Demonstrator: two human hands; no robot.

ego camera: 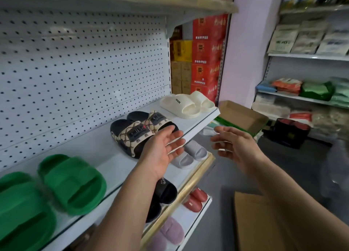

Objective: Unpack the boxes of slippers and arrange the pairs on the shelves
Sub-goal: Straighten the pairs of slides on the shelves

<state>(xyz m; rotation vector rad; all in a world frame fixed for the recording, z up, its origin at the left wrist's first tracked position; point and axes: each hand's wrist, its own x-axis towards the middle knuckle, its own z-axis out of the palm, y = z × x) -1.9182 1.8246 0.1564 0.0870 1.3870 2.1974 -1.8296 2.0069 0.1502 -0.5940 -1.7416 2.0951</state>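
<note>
Right then, both hands were held out empty in front of the white shelf (198,127). The left hand (165,149) was seen palm-up with fingers straight, its fingertips just at the toe end of the patterned slippers (140,130), touching or a hair off; which one could not be told. Nothing was gripped by it. The right hand (233,144) was kept apart at about three o'clock from the left, off the shelf's front edge, fingers loosely spread and nothing held.

The patterned pair, dark soles with beige lattice straps, was set side by side near the shelf's front lip. At one o'clock from that pair, the cream slippers (186,103) were placed at the shelf's far end, close to its corner. At eight o'clock, the green slippers (56,190) were parked well apart, with a bare stretch of shelf left between them and the patterned pair. Bare board was also seen behind the pairs, up to the pegboard back (81,65).

Below the front edge, grey slippers (190,154), black slippers (164,192), red slippers (195,199) and fluffy lilac slippers (170,232) were ranged on lower tiers. On the floor at two o'clock from the right hand an open cardboard box (243,115) was seen, and another cardboard flap (251,222) lay under the right forearm.
</note>
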